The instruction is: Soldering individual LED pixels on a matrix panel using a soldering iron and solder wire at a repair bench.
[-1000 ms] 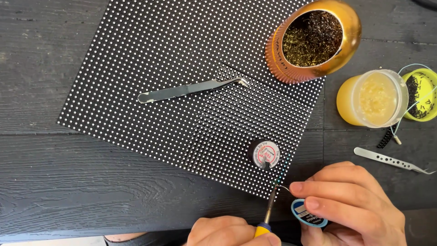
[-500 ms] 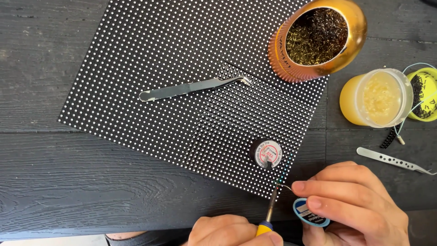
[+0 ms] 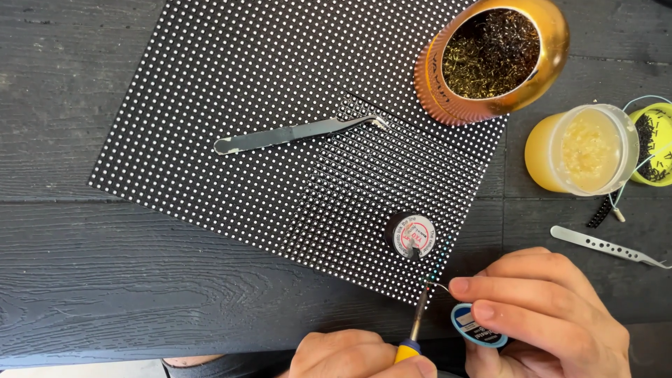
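I look down at a dark wooden tabletop (image 3: 105, 280) with a black LED panel (image 3: 280, 105) lying across it, its face a grid of small white dots. I judge the step in hand to be soldering at the panel's near right edge — heat and wire are being brought together there.

My left hand (image 3: 350, 353) sits at the bottom of the view, fingers closed around the yellow handle of a soldering iron (image 3: 418, 318). Its thin shaft points away from me, and the tip rests at or just above the panel's edge; I cannot tell whether it touches.

My right hand (image 3: 546, 315) is just beside it. Thumb and forefinger are pinched narrow on a fine strand of solder wire (image 3: 439, 285), whose free end curves toward the iron's tip. The lower fingers (image 3: 511, 315) curl around a small blue-rimmed spool (image 3: 472, 327) that feeds the strand.

The next move, as I judge it, calls for steadiness — the wire's end must meet the tip at one tiny spot without bridging neighbouring dots.

Just past the iron, a small black reel (image 3: 411, 234) with a white and red label stands on the panel. Further up lie steel tweezers (image 3: 294, 133), well apart from my hands. At the far right corner a gold holder (image 3: 553, 63) full of brass wool leans on the panel. To the right on the tabletop are a yellow tub of flux (image 3: 581, 150), a green dish (image 3: 654, 143) of tiny black parts, and a second pair of tweezers (image 3: 609, 246).
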